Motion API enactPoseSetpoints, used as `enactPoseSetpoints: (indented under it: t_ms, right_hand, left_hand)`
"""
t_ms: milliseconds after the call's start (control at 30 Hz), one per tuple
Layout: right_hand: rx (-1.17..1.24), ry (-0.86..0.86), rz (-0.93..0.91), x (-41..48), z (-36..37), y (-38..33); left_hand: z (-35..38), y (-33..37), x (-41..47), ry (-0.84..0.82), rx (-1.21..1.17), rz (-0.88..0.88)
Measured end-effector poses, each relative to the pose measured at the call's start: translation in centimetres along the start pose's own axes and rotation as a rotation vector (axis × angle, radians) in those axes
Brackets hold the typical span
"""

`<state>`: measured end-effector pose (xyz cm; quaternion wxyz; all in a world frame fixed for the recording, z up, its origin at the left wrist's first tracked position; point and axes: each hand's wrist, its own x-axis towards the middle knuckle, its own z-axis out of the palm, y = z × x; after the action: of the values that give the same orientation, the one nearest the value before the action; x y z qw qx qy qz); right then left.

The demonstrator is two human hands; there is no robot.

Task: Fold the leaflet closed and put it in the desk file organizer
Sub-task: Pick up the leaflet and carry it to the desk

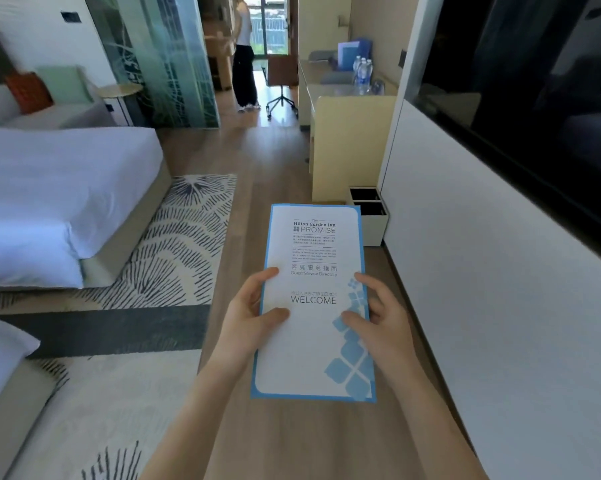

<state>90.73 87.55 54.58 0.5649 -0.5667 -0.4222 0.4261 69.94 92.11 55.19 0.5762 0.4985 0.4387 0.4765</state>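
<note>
I hold a tall white leaflet [313, 258] with a blue border and blue square pattern, folded shut, its "WELCOME" cover facing me, above the wooden floor. My left hand [249, 320] grips its left edge, thumb on the cover. My right hand [378, 320] grips the right edge, thumb over the blue pattern. Far ahead on the desk [313, 76] stands a blue file organizer [352, 51] with papers in it.
A white bed [60, 195] and patterned rug [174, 244] lie to the left. A white two-slot bin [370, 213] sits by a cream cabinet [347, 147]. Water bottles [362, 74], an office chair [282, 81] and a standing person [244, 60] are ahead. A dark screen fills the right wall.
</note>
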Motion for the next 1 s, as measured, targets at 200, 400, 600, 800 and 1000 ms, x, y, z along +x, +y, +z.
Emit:
enactPoseSetpoints:
  t_ms: [200, 400, 600, 800, 1000]
  right_hand:
    - [0.017, -0.040, 0.027, 12.9, 2.2, 0.6]
    - [0.036, -0.092, 0.028, 30.0, 3.7, 2.4]
    - [0.035, -0.185, 0.040, 47.6, 5.2, 0.4]
    - [0.018, -0.259, 0.067, 60.9, 8.3, 1.3]
    - [0.038, -0.259, 0.083, 74.6, 15.2, 3.9]
  left_hand:
    - [-0.6, -0.4, 11.8, 0.051, -0.038, -0.045]
    - [-0.1, -1.4, 27.8, 0.110, -0.008, -0.042]
    - [0.9, 1.2, 43.8, 0.197, 0.009, -0.043]
    - [-0.3, 1.4, 56.0, 0.265, -0.020, -0.080]
    - [-5.0, 0.1, 70.1, 0.296, -0.026, -0.072]
